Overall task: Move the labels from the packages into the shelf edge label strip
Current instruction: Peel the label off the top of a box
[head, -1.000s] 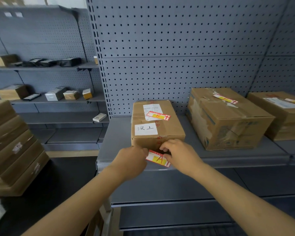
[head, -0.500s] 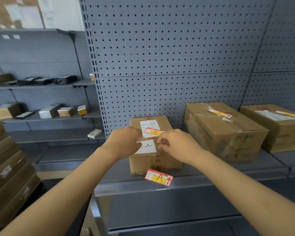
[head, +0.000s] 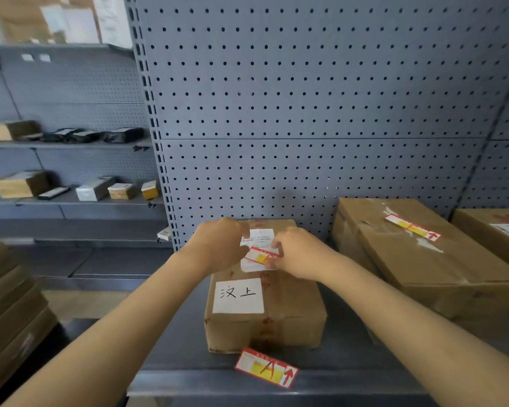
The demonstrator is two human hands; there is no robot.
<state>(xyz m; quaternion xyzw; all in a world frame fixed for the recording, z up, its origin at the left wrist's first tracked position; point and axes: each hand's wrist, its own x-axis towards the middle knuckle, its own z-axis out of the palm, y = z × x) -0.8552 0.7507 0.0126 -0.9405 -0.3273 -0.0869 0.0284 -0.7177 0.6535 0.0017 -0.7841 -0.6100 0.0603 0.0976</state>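
A small cardboard box (head: 265,306) with a white handwritten sticker (head: 238,295) stands on the grey shelf. On its top lies a red-and-yellow label (head: 258,256) over a white shipping slip. My right hand (head: 299,254) pinches the right end of this label. My left hand (head: 221,245) rests curled on the box top at the label's left end, its fingertips hidden. Another red-and-yellow label marked A (head: 266,368) sits tilted at the shelf edge label strip (head: 188,383), in front of the box.
To the right stands a larger box (head: 441,277) with its own red-and-yellow label (head: 412,227), and a third box (head: 500,233) is at the far right. Pegboard backs the shelf. Stacked cartons (head: 9,312) stand low on the left, with small parcels on the left shelves.
Both hands left the A label at the shelf edge and rose to the box top. They now meet at the second label there. The view has moved closer.
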